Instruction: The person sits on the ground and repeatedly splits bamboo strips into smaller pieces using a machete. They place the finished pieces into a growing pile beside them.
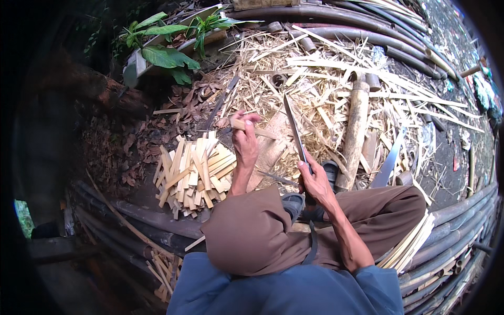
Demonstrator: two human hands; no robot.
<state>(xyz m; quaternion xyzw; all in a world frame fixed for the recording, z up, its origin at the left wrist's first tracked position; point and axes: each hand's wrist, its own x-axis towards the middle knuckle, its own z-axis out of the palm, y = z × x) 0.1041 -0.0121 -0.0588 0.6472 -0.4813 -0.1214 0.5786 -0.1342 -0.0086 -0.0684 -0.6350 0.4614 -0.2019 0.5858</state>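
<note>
My left hand [244, 140] pinches a short, flat bamboo strip [265, 134], its fingers curled around one end. My right hand [316, 181] is wrapped around the handle of a long knife [295, 126], whose narrow blade points up and away from me. Blade and strip are apart. Beneath the strip a worn wooden block [273, 148] slants across the ground. Just left of my left hand lies a heaped pile of short split bamboo pieces [195, 170].
Bamboo shavings [315, 110] cover the ground ahead. A thick bamboo pole [356, 131] lies right of the knife, with a saw blade [389, 160] beyond it. Long dark bamboo poles [362, 37] line the far side; more poles [467, 226] lie at right. A leafy plant [164, 55] grows far left.
</note>
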